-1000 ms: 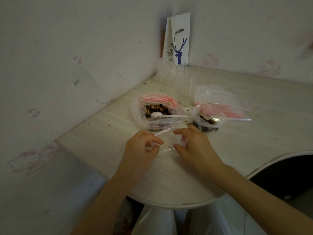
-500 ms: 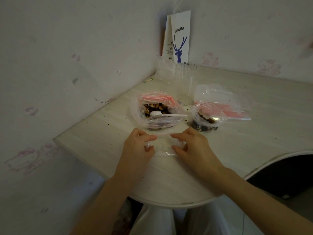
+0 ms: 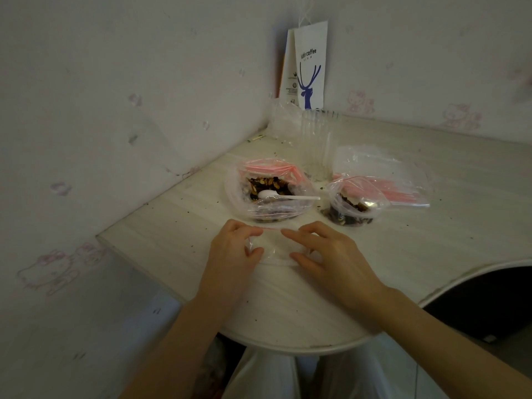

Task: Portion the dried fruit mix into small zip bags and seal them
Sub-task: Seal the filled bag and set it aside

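The tabletop [image 3: 431, 240] shows a pale, matt wood-grain finish speckled with crumbs. The zip bags [image 3: 371, 194] are thin, clear, glossy plastic, crinkled. The spoon [image 3: 285, 195] is smooth white plastic, the cup [image 3: 318, 145] ribbed clear plastic, the carrier bag [image 3: 311, 67] matt paper

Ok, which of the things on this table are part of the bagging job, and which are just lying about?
In the job: empty zip bag between left hand and right hand; big bag of fruit mix; white spoon; filled small bag; stack of spare zip bags.
Lying about: clear plastic cup; paper coffee bag; crumpled clear plastic.
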